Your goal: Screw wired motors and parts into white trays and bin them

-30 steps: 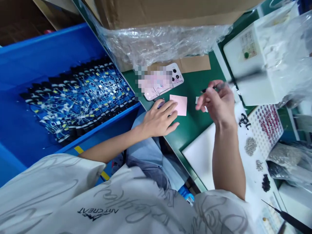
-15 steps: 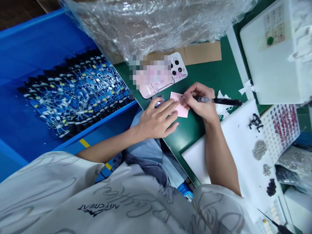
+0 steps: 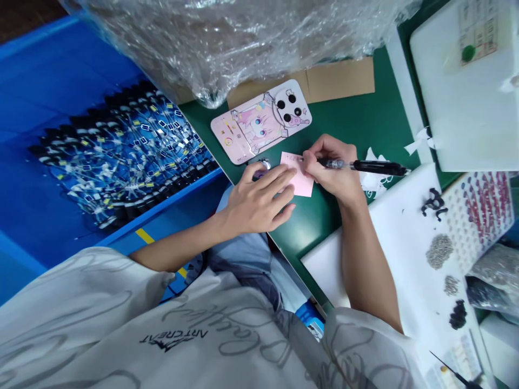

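Observation:
A small pink paper note lies on the green tabletop, with faint marks along its upper edge. My left hand rests palm down with fingers spread, its fingertips on the note's left part. Between the thumb and fingers of my right hand is a black pen, its tip at the note's upper edge. Just above the note lies a phone in a pink cartoon case, camera side up. A small shiny purplish object, partly hidden, sits by my left thumb.
A blue bin of black-ended wired parts stands left. Plastic-wrapped cardboard borders the back. On the right are a white box, a white sheet with small piles of metal and black parts, and a perforated tray. A thin-tipped tool lies lower right.
The view has shifted slightly. My left hand stays on the note, and the pen stays at its upper edge with only a slight shift of my right hand.

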Tool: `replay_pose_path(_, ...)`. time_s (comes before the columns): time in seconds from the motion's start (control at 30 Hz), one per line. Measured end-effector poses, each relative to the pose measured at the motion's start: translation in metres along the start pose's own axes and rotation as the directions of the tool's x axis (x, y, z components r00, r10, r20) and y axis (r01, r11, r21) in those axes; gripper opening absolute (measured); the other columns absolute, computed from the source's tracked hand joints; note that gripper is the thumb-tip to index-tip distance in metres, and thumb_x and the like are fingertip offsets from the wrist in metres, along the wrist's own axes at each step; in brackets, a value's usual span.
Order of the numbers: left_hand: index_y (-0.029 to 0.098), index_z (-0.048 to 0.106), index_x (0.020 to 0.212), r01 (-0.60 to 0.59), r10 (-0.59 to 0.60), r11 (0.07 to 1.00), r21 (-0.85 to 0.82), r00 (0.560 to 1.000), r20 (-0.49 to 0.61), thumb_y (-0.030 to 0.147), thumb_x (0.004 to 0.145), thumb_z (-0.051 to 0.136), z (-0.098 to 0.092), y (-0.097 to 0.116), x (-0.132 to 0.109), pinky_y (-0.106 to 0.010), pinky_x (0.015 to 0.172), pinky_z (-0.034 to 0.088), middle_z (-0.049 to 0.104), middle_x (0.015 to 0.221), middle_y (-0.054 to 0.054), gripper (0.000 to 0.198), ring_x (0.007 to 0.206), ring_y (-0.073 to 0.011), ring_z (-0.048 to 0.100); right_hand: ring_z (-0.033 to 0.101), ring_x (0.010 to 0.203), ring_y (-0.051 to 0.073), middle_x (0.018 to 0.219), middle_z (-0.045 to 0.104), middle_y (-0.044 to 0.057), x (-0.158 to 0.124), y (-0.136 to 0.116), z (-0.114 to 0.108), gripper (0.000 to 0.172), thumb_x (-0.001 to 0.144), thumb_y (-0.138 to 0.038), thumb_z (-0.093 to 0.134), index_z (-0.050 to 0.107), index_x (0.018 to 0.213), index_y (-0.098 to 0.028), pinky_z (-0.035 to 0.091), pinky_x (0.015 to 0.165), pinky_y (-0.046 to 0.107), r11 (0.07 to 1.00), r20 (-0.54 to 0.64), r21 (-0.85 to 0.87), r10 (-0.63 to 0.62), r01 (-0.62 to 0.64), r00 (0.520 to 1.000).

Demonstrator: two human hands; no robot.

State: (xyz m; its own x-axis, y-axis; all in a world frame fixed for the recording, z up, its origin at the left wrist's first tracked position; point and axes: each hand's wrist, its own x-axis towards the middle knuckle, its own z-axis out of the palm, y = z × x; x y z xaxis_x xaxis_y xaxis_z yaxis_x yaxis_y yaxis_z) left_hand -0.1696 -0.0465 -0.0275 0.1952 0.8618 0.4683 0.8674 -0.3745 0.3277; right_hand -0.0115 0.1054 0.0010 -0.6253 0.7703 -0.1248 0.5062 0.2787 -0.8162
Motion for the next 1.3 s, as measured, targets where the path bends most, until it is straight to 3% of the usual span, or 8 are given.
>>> replay_pose_path(0.17, 0.016, 0.069, 0.112, 0.006, -0.007, 1.000, -0.008, 1.000, -0.026, 0.032, 0.103, 0.050, 0.002, 0.000, 0.000, -0.048, 0.102, 0.042, 0.071, 0.141, -0.012, 0.026, 0.131, -0.0243, 0.067, 0.045, 0.049, 0.009, 0.061, 0.053, -0.003, -0.002, 0.001, -0.005, 0.050, 0.096, -0.071, 0.055, 0.049, 0.086, -0.023, 0.038, 0.049, 0.026, 0.997, -0.155, 0.073, -0.008, 0.020, 0.988)
replay_pose_path(0.27, 0.016, 0.070, 0.111, 0.011, -0.011, 1.000, -0.014, 0.999, -0.044, 0.030, 0.101, 0.053, 0.002, -0.001, 0.000, -0.049, 0.103, 0.043, 0.072, 0.140, -0.012, 0.024, 0.130, -0.0255, 0.068, 0.061, 0.076, 0.013, 0.091, 0.066, 0.004, -0.001, 0.000, -0.017, 0.034, 0.103, -0.055, 0.052, 0.058, 0.107, -0.022, 0.053, 0.072, 0.029, 0.954, -0.179, -0.286, -0.151, 0.096, 0.972)
replay_pose_path(0.4, 0.017, 0.070, 0.112, 0.003, -0.005, 0.999, -0.042, 0.999, -0.051, 0.028, 0.099, 0.056, 0.001, -0.001, -0.001, -0.050, 0.107, 0.041, 0.072, 0.139, -0.013, 0.022, 0.130, -0.0276, 0.068, 0.057, 0.120, 0.024, 0.132, 0.058, 0.015, -0.007, -0.006, -0.026, 0.038, 0.109, -0.029, 0.031, 0.061, 0.129, -0.016, 0.053, 0.101, 0.039, 0.651, 0.039, -0.740, -0.209, 0.169, 0.977)
replay_pose_path(0.63, 0.020, 0.066, 0.119, -0.046, 0.047, 0.999, 0.011, 0.998, -0.051, 0.025, 0.095, 0.063, 0.004, -0.010, -0.004, -0.055, 0.112, 0.039, 0.070, 0.142, -0.017, 0.025, 0.128, -0.0331, 0.069, 0.058, 0.108, 0.020, 0.134, 0.059, 0.013, -0.050, -0.016, -0.012, 0.050, 0.109, -0.024, 0.026, 0.047, 0.155, -0.022, 0.053, 0.088, 0.033, 0.565, 0.029, -0.817, -0.165, 0.119, 0.986)
replay_pose_path(0.9, 0.023, 0.063, 0.133, -0.138, 0.143, 0.988, 0.065, 0.986, -0.088, 0.021, 0.087, 0.073, 0.003, -0.022, -0.011, -0.059, 0.104, 0.045, 0.067, 0.143, -0.019, 0.047, 0.125, -0.0412, 0.067, 0.067, 0.095, 0.011, 0.111, 0.071, 0.004, -0.207, 0.006, -0.013, 0.037, 0.110, -0.033, 0.037, 0.066, 0.132, -0.025, 0.048, 0.069, 0.023, 0.647, -0.300, -0.755, -0.193, -0.109, 0.934)
replay_pose_path(1.17, 0.016, 0.071, 0.117, -0.203, 0.200, 0.979, 0.012, 0.950, -0.240, 0.010, 0.087, 0.070, -0.006, 0.002, -0.024, -0.042, 0.097, 0.048, 0.074, 0.121, -0.016, 0.031, 0.111, -0.0294, 0.069, 0.069, 0.075, 0.008, 0.100, 0.075, 0.005, -0.380, 0.037, -0.014, 0.022, 0.102, -0.018, 0.051, 0.070, 0.111, -0.013, 0.051, 0.061, 0.017, 0.799, -0.762, -0.465, -0.141, -0.382, 0.632)
replay_pose_path(1.23, 0.016, 0.070, 0.117, -0.252, 0.230, 0.967, -0.048, 0.934, -0.272, 0.006, 0.089, 0.065, -0.002, 0.026, -0.024, -0.042, 0.099, 0.048, 0.073, 0.118, -0.016, 0.030, 0.111, -0.0270, 0.068, 0.063, 0.062, 0.004, 0.087, 0.072, 0.003, -0.401, 0.022, 0.014, 0.018, 0.101, -0.013, 0.051, 0.067, 0.111, -0.013, 0.048, 0.056, 0.013, 0.871, -0.753, -0.383, -0.101, -0.309, 0.650)
replay_pose_path(1.3, 0.018, 0.070, 0.116, -0.286, 0.251, 0.953, -0.097, 0.930, -0.269, 0.007, 0.090, 0.062, 0.010, 0.042, -0.029, -0.043, 0.100, 0.049, 0.072, 0.118, -0.015, 0.029, 0.113, -0.0258, 0.067, 0.060, 0.060, 0.002, 0.079, 0.068, -0.002, -0.407, 0.012, 0.045, 0.017, 0.103, -0.017, 0.052, 0.068, 0.110, -0.018, 0.047, 0.057, 0.010, 0.962, -0.628, -0.182, 0.045, -0.203, 0.777)
